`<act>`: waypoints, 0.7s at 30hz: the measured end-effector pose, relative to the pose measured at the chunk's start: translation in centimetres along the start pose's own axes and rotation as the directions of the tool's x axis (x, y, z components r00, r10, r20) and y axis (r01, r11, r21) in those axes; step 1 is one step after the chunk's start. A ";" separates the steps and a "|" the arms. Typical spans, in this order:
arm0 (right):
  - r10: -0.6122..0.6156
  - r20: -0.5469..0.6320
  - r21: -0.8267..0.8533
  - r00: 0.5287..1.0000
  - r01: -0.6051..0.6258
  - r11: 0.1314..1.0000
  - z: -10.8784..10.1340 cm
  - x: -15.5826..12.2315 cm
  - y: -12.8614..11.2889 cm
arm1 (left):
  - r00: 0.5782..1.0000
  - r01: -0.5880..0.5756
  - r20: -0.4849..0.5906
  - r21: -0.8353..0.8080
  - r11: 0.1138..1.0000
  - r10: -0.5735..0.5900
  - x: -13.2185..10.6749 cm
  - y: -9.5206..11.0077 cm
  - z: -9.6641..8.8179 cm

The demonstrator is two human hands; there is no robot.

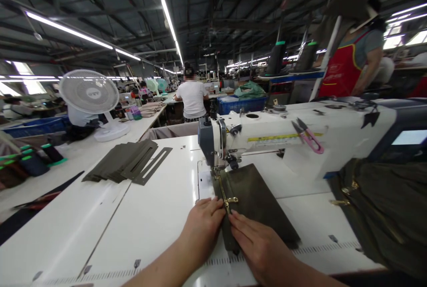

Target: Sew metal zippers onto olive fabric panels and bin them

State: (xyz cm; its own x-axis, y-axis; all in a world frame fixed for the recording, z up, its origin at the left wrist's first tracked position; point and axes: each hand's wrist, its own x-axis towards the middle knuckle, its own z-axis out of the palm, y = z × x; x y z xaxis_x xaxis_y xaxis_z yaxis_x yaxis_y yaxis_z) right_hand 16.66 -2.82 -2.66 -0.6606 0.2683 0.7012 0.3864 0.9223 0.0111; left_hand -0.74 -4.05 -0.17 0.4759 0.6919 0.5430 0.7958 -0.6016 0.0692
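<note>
Lying at five o'clock from the sewing-machine head (207, 144): one dark zippered panel (256, 202). Worker's left hand (204, 222), fingers together, laid flat at the gold zip pull's (233, 199) eight o'clock; right hand (256, 237), likewise, five o'clock.

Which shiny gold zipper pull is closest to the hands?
The gold pull just ahead of the right hand, on the flat dark piece; the other gold pulls are farther right, on the rumpled dark fabric.
</note>
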 end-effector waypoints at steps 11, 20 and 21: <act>0.054 -0.088 -0.019 0.995 -0.056 0.998 0.7 1.1 0.8 | 0.998 -0.052 0.026 -0.016 0.999 0.053 1.4 -1.7 -0.1; 0.060 0.011 -0.013 0.998 -0.060 0.998 1.5 1.7 2.6 | 0.994 -0.105 -0.014 -0.014 0.994 0.104 2.6 -3.4 0.7; 0.065 0.007 -0.012 0.998 -0.065 0.998 1.7 1.8 2.7 | 0.994 -0.109 -0.019 -0.015 0.994 0.108 2.7 -3.6 0.8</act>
State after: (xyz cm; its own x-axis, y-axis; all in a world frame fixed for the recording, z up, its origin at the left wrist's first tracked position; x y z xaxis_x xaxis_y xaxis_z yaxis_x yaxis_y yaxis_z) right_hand 15.45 0.64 -2.57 -0.6386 0.3297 0.6954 0.4361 0.8995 -0.0260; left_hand -2.03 0.32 0.39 0.5522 0.6150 0.5629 0.7337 -0.6791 0.0222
